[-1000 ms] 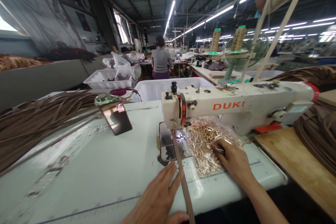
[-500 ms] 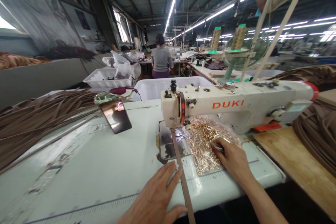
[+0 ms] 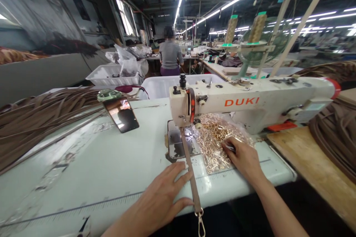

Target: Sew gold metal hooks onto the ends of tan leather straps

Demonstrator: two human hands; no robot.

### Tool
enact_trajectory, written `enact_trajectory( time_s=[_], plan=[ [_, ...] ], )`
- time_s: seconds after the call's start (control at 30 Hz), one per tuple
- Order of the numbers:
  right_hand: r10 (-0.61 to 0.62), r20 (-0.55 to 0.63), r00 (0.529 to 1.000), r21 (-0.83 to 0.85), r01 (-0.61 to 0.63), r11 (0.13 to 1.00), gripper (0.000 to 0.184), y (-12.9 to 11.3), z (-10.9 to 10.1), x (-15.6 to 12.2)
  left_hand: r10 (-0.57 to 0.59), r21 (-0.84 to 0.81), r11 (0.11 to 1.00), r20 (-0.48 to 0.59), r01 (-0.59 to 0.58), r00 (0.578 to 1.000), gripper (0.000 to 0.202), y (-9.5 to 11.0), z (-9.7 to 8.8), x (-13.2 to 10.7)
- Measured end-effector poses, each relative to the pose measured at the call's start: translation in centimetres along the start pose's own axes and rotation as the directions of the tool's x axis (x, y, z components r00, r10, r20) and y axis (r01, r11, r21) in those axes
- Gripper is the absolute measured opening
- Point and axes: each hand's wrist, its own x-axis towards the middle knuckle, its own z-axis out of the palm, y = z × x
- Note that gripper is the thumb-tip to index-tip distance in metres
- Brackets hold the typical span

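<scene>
A narrow brown strap runs from under the presser foot of the sewing machine toward me. At its near end, a gold snap hook hangs over the table edge. My left hand lies flat with fingers spread, its fingertips at the strap's left side. My right hand is closed around a small dark and silver tool, whose exact kind I cannot make out. That hand rests over a clear plastic bag of gold snap hooks, right of the needle plate.
A phone leans on a green object at the left. Brown straps are heaped behind it, with more at the right. Small snips lie at the front edge. A person sits ahead, beyond white bins.
My view has shifted down, so the machine and table sit higher. The strap's near end and its snap hook have come into sight. Both hands keep nearly the same places on the table.
</scene>
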Motion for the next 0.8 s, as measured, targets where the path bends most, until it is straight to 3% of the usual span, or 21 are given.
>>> enact_trajectory(
  time_s=[0.43, 0.8],
  plan=[
    [-0.020, 0.004, 1.000, 0.030, 0.020, 0.999, 0.015, 0.1, 0.0, -0.1, 0.129, -0.201, 0.969, -0.089, -0.145, 0.988, 0.026, -1.6, -1.1, 2.2],
    [-0.011, 0.061, 0.998, 0.073, 0.006, 0.997, 0.013, 0.4, 0.2, 0.0, 0.164, -0.172, 0.968, -0.107, -0.180, 0.981, 0.023, -5.1, -2.1, 5.2]
  ],
)
